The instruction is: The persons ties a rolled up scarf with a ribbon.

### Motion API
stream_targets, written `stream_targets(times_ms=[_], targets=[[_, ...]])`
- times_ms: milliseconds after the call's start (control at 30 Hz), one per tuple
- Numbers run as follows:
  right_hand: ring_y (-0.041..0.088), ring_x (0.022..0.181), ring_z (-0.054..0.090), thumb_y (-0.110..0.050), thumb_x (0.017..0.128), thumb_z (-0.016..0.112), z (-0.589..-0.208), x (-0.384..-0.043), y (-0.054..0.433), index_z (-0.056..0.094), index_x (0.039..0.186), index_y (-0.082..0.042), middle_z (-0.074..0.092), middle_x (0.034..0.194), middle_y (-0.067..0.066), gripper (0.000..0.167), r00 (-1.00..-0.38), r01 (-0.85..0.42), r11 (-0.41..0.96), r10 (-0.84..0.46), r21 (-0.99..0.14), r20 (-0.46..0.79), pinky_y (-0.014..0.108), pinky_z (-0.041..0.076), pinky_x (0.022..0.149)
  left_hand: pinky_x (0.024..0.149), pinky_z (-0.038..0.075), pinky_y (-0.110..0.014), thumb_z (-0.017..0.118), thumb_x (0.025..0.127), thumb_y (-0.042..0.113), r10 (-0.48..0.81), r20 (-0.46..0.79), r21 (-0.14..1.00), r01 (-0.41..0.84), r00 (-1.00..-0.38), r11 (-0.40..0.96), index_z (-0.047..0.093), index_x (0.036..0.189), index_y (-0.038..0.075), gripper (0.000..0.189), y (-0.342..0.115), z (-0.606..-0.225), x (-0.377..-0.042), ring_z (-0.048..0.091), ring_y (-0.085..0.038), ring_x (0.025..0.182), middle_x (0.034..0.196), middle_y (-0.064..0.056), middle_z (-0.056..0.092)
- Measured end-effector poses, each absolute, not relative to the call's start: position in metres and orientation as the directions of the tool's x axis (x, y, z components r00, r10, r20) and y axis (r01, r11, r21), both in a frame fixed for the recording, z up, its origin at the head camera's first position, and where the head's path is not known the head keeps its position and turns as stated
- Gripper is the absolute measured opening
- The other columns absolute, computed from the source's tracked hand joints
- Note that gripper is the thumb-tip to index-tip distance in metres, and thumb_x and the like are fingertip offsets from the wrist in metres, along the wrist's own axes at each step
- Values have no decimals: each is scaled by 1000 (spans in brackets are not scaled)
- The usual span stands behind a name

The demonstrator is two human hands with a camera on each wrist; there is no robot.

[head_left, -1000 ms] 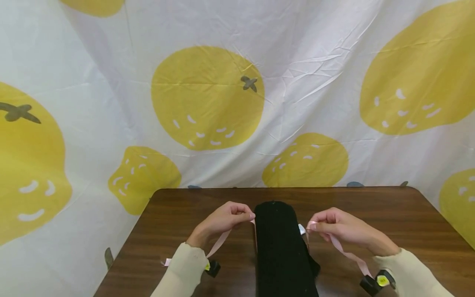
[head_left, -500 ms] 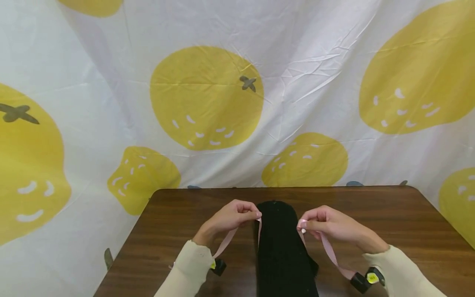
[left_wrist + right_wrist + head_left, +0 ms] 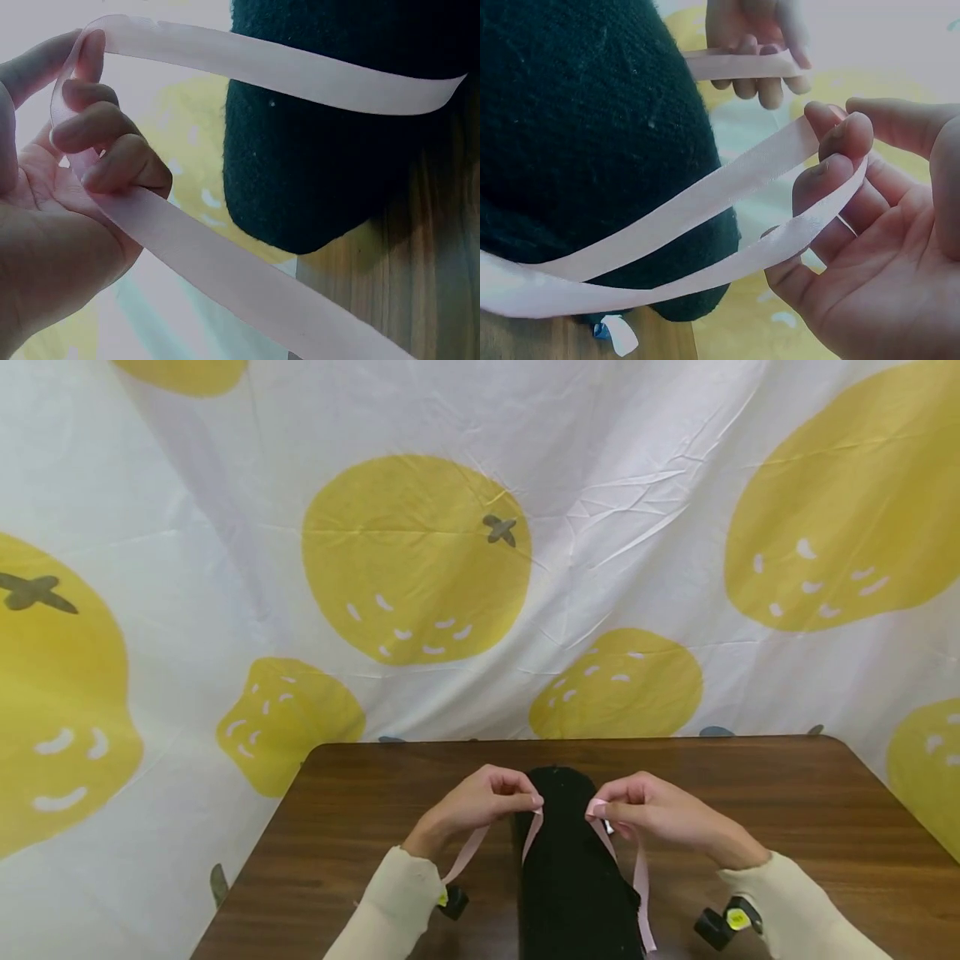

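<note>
A long black knitted item with a rounded far end (image 3: 570,885) lies on the table, pointing away from me. Pale pink satin ribbon (image 3: 330,82) comes up from both its sides. My left hand (image 3: 480,802) pinches one length between thumb and fingertips over the item's left edge, and the tail drops past the wrist. Opposite, my right hand (image 3: 667,814) pinches the other length, with its tail (image 3: 642,902) hanging down. A short gap over the black knit separates the fingertips. The right wrist view shows the ribbon looped around the right fingers (image 3: 832,176).
The brown wood-grain table (image 3: 360,785) reaches back to a white curtain (image 3: 600,560) printed with yellow fruit. A small white tag (image 3: 620,335) sticks out beside the black item. Black wrist cameras (image 3: 453,902) hang below both sleeves.
Both hands have moved inward over the black knit, each bringing its ribbon length, so the gap between them is narrower. The right ribbon tail has swung from the wrist side to hang nearer the item.
</note>
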State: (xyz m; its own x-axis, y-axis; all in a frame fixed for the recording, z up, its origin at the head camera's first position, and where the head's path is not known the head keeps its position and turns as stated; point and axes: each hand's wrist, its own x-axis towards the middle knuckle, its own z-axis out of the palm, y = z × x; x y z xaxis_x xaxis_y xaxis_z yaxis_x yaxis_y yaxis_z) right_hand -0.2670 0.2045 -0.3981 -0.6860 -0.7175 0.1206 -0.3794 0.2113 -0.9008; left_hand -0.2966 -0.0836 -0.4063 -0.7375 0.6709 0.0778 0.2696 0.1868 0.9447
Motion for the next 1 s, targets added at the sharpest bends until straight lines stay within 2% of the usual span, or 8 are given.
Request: stream_targets(times_ms=[100,300,533,600,800,1000], targets=[[7,59,50,-15,103,53,-397,-267,202,69,106,1,48,62,12,23,-702,-376,235,-703,-896,110,34,41,53,81,49,-23,68,93,14,671,91,936,293,-736,194,74,92,1,14,-80,-407,-296,61,-7,85,87,5,71],[8,57,48,-18,103,53,-395,-268,195,70,105,-2,48,63,9,23,-723,-370,265,-684,-890,97,28,43,54,81,52,-27,70,92,16,662,93,941,283,-744,186,74,91,2,15,-72,-410,-296,63,-7,83,86,4,72],[9,55,47,-27,103,54,-394,-268,186,71,102,-7,50,63,0,26,-755,-338,309,-653,-889,60,24,42,55,83,54,-43,75,88,15,633,56,963,209,-772,171,71,89,4,12,-65,-415,-293,68,-21,84,81,-1,74],[8,55,46,-26,103,54,-394,-268,184,71,102,-7,51,64,-2,26,-758,-345,315,-649,-884,64,23,42,55,81,54,-41,75,87,14,623,44,969,185,-781,163,69,90,5,12,-63,-415,-292,69,-20,82,80,-1,74],[6,54,46,-24,103,53,-394,-269,180,71,103,-10,52,65,-2,23,-760,-369,320,-645,-873,85,23,41,52,73,51,-23,76,85,8,608,38,982,144,-793,126,64,97,2,18,-57,-415,-289,67,-8,77,79,0,73],[5,59,49,-23,103,55,-395,-270,178,70,103,-9,55,68,-2,20,-763,-366,313,-640,-876,91,22,43,55,75,52,-22,75,86,3,598,22,989,104,-801,103,60,108,0,27,-51,-418,-288,69,-9,80,86,-11,75]])
